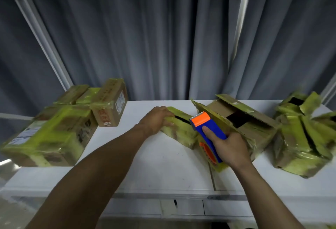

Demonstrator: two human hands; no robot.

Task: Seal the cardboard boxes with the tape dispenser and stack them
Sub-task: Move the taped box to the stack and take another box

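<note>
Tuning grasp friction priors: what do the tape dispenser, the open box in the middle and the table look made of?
Tape dispenser: hard moulded plastic, smooth blue body with orange parts; toothed edge at the tip, material unclear.
Open box: brown cardboard, matte inside; outside mostly covered in shiny yellowish tape.
Table: smooth white top, faint sheen, likely laminate or painted board.

Only the person's two arms are being shown. The left hand [156, 119] and the right hand [231, 149] are being shown bare, and both wrists and forearms are being left uncovered right down to the lower edge of the view. The upper arms are being cut off by the frame.
</note>
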